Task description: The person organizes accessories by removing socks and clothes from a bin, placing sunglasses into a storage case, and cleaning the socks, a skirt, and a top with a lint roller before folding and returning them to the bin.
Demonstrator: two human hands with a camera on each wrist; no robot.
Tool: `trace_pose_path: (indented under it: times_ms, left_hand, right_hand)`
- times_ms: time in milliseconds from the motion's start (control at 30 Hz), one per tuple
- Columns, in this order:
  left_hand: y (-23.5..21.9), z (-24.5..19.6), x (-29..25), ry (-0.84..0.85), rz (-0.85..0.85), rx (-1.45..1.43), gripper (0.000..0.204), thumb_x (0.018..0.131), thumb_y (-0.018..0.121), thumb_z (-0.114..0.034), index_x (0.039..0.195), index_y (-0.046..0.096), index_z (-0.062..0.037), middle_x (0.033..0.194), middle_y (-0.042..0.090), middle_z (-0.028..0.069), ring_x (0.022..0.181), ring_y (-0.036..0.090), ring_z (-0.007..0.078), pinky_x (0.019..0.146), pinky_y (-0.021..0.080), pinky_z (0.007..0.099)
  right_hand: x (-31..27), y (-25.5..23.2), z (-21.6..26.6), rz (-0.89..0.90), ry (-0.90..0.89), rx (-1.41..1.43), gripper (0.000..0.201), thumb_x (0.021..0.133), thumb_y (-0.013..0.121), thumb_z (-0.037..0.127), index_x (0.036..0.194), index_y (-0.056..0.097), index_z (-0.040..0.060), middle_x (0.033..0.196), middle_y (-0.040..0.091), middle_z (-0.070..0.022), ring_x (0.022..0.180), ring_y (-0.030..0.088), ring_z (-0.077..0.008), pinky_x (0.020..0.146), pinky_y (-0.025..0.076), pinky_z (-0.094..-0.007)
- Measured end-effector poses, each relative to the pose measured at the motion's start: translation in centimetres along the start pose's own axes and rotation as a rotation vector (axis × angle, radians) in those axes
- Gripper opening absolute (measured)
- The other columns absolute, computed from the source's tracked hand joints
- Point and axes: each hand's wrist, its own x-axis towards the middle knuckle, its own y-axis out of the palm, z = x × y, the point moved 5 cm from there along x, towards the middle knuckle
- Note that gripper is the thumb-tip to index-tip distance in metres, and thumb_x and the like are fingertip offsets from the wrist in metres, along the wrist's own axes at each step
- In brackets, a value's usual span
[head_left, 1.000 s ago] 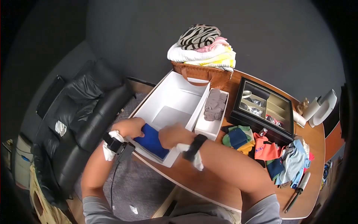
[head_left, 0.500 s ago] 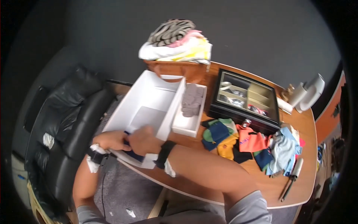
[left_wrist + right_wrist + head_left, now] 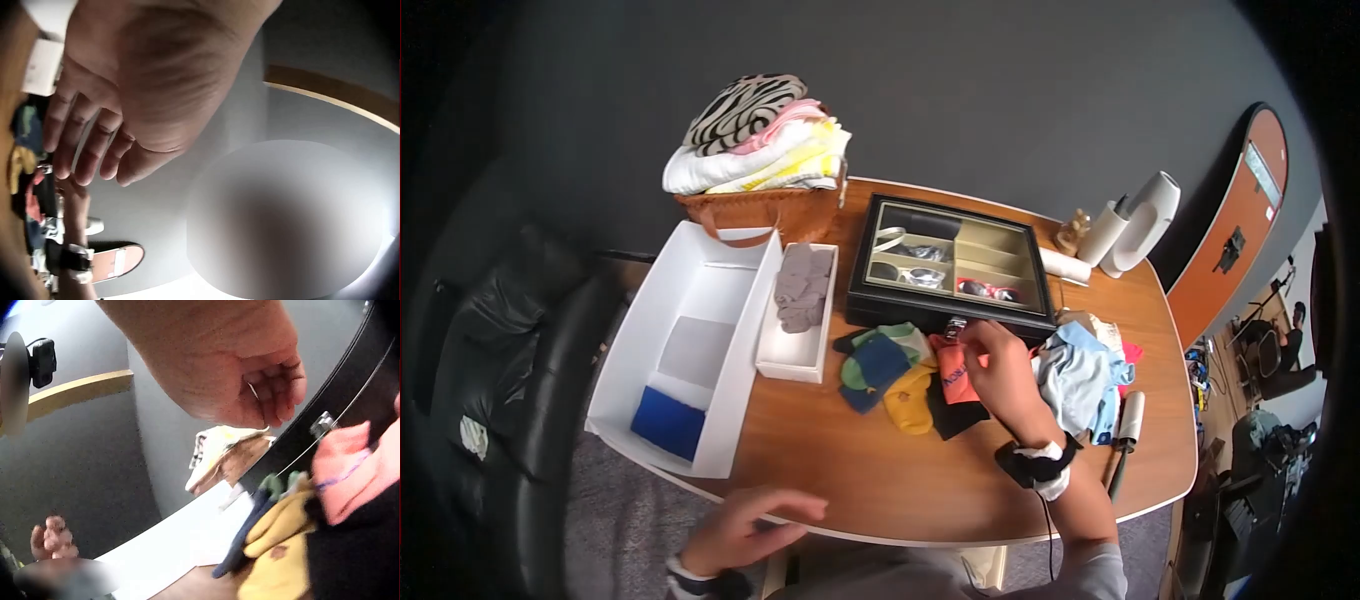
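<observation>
In the head view a folded blue cloth (image 3: 668, 422) lies in the near end of the large white box (image 3: 743, 412). My left hand (image 3: 750, 528), fingers extended and empty, is over the table's front edge; its open palm (image 3: 169, 75) fills the top of the left wrist view. My right hand (image 3: 1005, 385) is above the coral cloth (image 3: 956, 372), by the black case's latch. The right wrist view has this hand (image 3: 244, 369) with loosely curled fingers and nothing visible in them, apart from the coral cloth (image 3: 344, 462). Beside it lie yellow (image 3: 910, 402) and blue-green (image 3: 875, 370) pieces.
A narrow white box (image 3: 793, 362) holds grey cloth. Behind stand a brown basket (image 3: 730, 222) of folded textiles and a black glass-topped case (image 3: 950, 318) with eyewear. Light blue clothing (image 3: 1075, 375), a lint roller (image 3: 1132, 420) and white bottles (image 3: 1103, 235) are at the right.
Both hands have left the blue cloth, which now lies flat in the box. My right hand has moved right to the clothing pile, my left back toward my body. The head view has turned right.
</observation>
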Motion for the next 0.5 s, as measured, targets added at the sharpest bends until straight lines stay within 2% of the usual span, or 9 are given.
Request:
trace_pose_path:
  times_ms: [67,100,167,200,333,433,500]
  left_hand:
    - [3.0,2.6,2.4,-0.037,-0.031,0.054,0.029,0.099,0.068,-0.009,0.126,0.067,-0.0012,0.114,0.074,0.0103,0.108,0.071,0.0191,0.092,0.056,0.0315]
    - [4.1,3.4,3.2,-0.040,-0.020,0.100,0.029,0.100,0.067,-0.009,0.128,0.066,-0.0015,0.114,0.074,0.0100,0.108,0.070,0.0180,0.091,0.056,0.0302]
    - [6.0,4.5,3.6,-0.085,0.097,-0.104,0.029,0.101,0.066,-0.008,0.130,0.065,-0.0019,0.114,0.073,0.0097,0.107,0.070,0.0177,0.092,0.056,0.0301]
    - [6.9,4.8,3.8,-0.114,0.159,-0.205,0.030,0.102,0.065,-0.008,0.131,0.064,-0.0021,0.114,0.073,0.0096,0.107,0.070,0.0176,0.092,0.056,0.0301]
    - [7.9,4.0,5.0,-0.090,0.213,-0.157,0.032,0.104,0.064,-0.012,0.134,0.062,-0.0025,0.114,0.073,0.0095,0.108,0.071,0.0165,0.095,0.056,0.0304]
    - [8.3,3.6,5.6,-0.088,0.212,-0.120,0.032,0.104,0.064,-0.013,0.135,0.062,-0.0026,0.114,0.073,0.0093,0.107,0.071,0.0161,0.095,0.055,0.0305]
    - [8.4,3.1,5.6,-0.109,0.235,-0.130,0.032,0.104,0.064,-0.012,0.134,0.062,-0.0028,0.113,0.073,0.0089,0.106,0.071,0.0156,0.096,0.055,0.0306]
  right_hand:
    - [-2.0,-2.1,-2.3,-0.001,0.121,-0.061,0.007,0.085,0.066,0.000,0.091,0.064,0.0008,0.087,0.065,-0.0171,0.085,0.065,-0.0402,0.076,0.053,-0.0461]
    - [-2.9,-2.5,-2.9,-0.001,0.076,-0.156,0.008,0.084,0.067,0.000,0.092,0.065,0.0007,0.088,0.065,-0.0172,0.088,0.065,-0.0395,0.078,0.053,-0.0450]
    - [-4.2,-3.2,-3.7,0.006,-0.007,-0.345,0.012,0.081,0.068,0.000,0.093,0.065,0.0005,0.091,0.065,-0.0173,0.093,0.064,-0.0381,0.082,0.051,-0.0427]
    - [-4.6,-3.4,-4.0,0.076,-0.027,-0.422,0.016,0.080,0.066,0.000,0.096,0.066,0.0003,0.096,0.065,-0.0162,0.102,0.062,-0.0355,0.091,0.048,-0.0409]
    - [-5.3,-2.9,-5.2,0.016,-0.322,-0.657,0.019,0.078,0.062,0.002,0.096,0.066,0.0041,0.099,0.066,-0.0125,0.104,0.061,-0.0306,0.102,0.043,-0.0450]
    - [-5.0,-2.0,-7.0,0.208,-0.282,-0.689,0.021,0.076,0.063,0.002,0.097,0.067,0.0050,0.099,0.066,-0.0114,0.104,0.061,-0.0300,0.103,0.042,-0.0448]
    - [-4.3,-2.6,-6.6,0.167,-0.277,-0.647,0.018,0.077,0.063,0.003,0.095,0.066,0.0063,0.094,0.063,-0.0107,0.097,0.061,-0.0298,0.099,0.043,-0.0441]
